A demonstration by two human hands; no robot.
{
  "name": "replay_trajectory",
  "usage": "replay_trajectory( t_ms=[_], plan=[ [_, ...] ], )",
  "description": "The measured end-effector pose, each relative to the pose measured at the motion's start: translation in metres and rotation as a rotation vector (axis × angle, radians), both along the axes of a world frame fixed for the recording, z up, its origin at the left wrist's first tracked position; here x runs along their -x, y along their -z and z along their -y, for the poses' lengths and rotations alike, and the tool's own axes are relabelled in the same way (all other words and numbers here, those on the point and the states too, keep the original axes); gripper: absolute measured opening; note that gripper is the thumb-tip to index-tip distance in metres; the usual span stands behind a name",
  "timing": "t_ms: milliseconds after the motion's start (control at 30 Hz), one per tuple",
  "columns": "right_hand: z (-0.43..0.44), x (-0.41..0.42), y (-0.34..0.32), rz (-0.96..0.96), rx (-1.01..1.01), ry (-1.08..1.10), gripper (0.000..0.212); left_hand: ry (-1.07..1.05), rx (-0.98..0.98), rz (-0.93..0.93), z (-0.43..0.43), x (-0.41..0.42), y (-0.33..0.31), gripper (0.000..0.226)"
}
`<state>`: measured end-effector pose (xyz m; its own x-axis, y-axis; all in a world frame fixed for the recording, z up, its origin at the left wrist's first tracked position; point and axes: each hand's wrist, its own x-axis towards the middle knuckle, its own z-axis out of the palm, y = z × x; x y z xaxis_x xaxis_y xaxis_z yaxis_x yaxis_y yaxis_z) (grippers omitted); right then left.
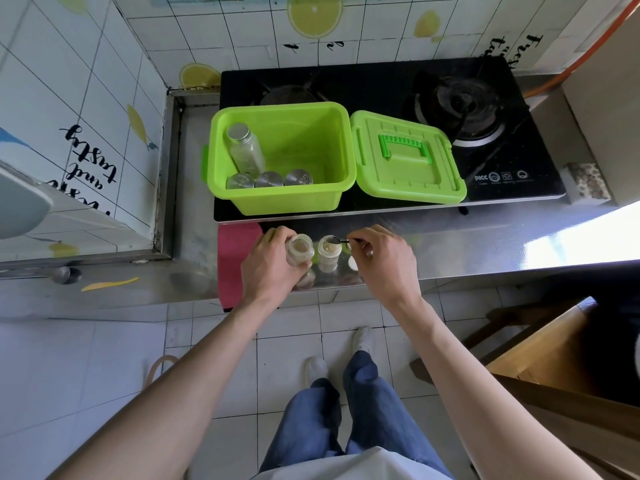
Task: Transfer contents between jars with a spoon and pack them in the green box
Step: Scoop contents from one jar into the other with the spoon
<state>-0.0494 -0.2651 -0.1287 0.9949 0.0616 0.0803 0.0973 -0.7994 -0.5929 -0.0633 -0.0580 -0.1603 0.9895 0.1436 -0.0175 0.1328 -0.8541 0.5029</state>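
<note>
Two small open glass jars with pale contents stand on the steel counter. My left hand [268,263] grips the left jar [300,252]. My right hand [382,258] pinches a small metal spoon [334,240], whose bowl hangs over the mouth of the right jar [328,252]. Behind them, on the stove, the green box [341,161] stands open. Inside it a tall jar [244,150] with a metal cap leans against the left wall, and three capped jars [269,180] line the near wall. The box's green lid [405,159] lies to its right.
A black gas stove [485,109] fills the back of the counter. A red cloth [235,261] hangs over the counter's front edge under my left hand. A small white cap [352,263] lies by my right hand. A wooden chair [561,358] stands at the lower right.
</note>
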Motion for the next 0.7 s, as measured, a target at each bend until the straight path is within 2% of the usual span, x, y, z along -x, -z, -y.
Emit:
replay_trajectory(
  t_ms=[400, 567, 700],
  plan=[
    [0.006, 0.008, 0.006, 0.009, -0.062, 0.027, 0.014, -0.010, 0.002, -0.010, 0.003, 0.004, -0.004, 0.048],
    [0.008, 0.012, 0.009, -0.010, -0.023, 0.028, 0.013, -0.019, 0.008, -0.009, 0.003, 0.007, -0.004, 0.047],
    [0.010, 0.014, 0.009, -0.019, -0.084, 0.070, 0.014, -0.028, 0.017, -0.006, 0.004, 0.008, -0.006, 0.047]
  ],
)
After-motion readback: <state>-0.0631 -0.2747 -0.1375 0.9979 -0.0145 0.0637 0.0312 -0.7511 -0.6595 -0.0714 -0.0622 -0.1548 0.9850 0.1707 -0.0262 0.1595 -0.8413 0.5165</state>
